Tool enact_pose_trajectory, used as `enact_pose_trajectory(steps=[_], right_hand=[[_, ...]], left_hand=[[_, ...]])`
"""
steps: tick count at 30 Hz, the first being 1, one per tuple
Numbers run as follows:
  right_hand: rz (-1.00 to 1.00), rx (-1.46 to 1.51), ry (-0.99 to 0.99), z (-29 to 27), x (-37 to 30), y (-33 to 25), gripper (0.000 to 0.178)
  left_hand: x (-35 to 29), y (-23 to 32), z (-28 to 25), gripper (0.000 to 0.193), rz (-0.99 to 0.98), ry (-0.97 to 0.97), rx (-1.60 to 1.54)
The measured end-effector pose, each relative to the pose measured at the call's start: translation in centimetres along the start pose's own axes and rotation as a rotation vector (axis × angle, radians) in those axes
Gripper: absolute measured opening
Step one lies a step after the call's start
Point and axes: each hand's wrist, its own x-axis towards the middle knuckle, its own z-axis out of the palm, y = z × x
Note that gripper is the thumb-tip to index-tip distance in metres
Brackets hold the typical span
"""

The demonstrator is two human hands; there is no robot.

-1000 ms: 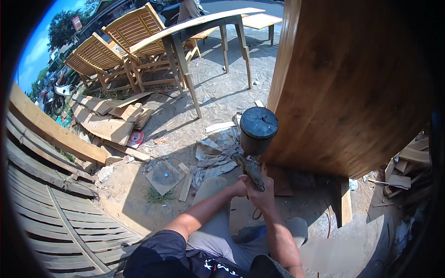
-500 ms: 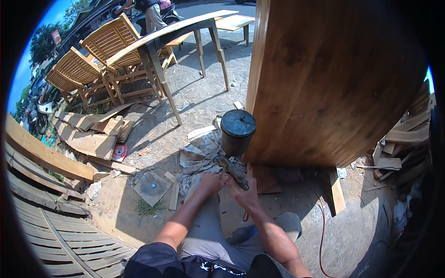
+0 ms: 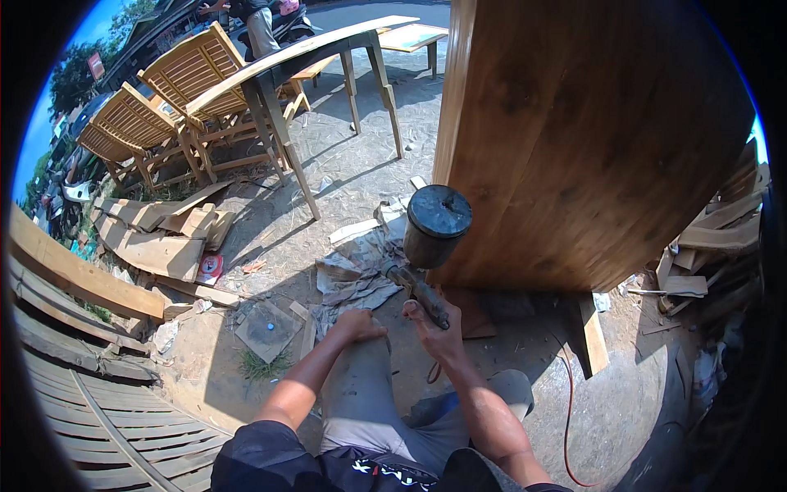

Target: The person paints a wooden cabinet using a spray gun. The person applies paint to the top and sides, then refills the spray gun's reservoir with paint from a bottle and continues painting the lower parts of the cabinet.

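My right hand [image 3: 436, 330] is wrapped round the handle of a spray gun [image 3: 418, 293]. On the gun sits a dark round paint cup [image 3: 434, 243] with a smudged lid, its side close to the lower left edge of a large varnished wooden panel [image 3: 557, 164]. My left hand [image 3: 359, 325] lies on my bent knee, apart from the gun and with nothing visible in it; its fingers are partly hidden. Just beyond that knee, crumpled pale rags [image 3: 348, 275] are spread on the ground.
Wooden slatted chairs [image 3: 197, 70] and a long narrow table [image 3: 303, 49] stand at the back left, near a person [image 3: 261, 25]. Scrap boards [image 3: 152, 242] are piled at left, more offcuts [image 3: 721, 230] at right. A thin red hose [image 3: 571, 410] trails across the ground on the right.
My left hand has come away from the spray gun and dropped back onto my knee. The gun and cup have shifted slightly right in my right hand.
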Motion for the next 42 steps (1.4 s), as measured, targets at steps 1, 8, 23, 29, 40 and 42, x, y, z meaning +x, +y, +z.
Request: enact_pose_trajectory(steps=[1, 8, 23, 29, 40, 42], right_hand=[[-0.013, -0.029, -0.004, -0.2, -0.1, -0.1, 0.035], [-0.03, -0.082, -0.023, -0.6, -0.5, 0.5, 0.028], [-0.066, -0.154, -0.047, -1.5, -0.8, -0.7, 0.036], [-0.108, -0.041, -0.114, 1.1, -0.4, -0.9, 0.042], [-0.072, -0.01, -0.167, 0.8, -0.6, -1.7, 0.032], [-0.121, -0.005, -0.141, 1.3, -0.6, -0.4, 0.038]], left_hand=[[0.3, 0.1, 0.2, 0.085, 0.0, 0.008, -0.002], [1.4, 1.3, 0.5, 0.061, 0.103, 0.037, -0.062], [10.0, 1.2, 5.1, 0.042, 0.485, 0.088, 0.096], [9.8, -4.3, 6.2, 0.033, 0.4, 0.32, -0.054], [8.5, -2.1, 4.6, 0.032, 0.324, 0.259, -0.061], [8.4, -1.9, 4.5, 0.032, 0.324, 0.264, -0.069]])
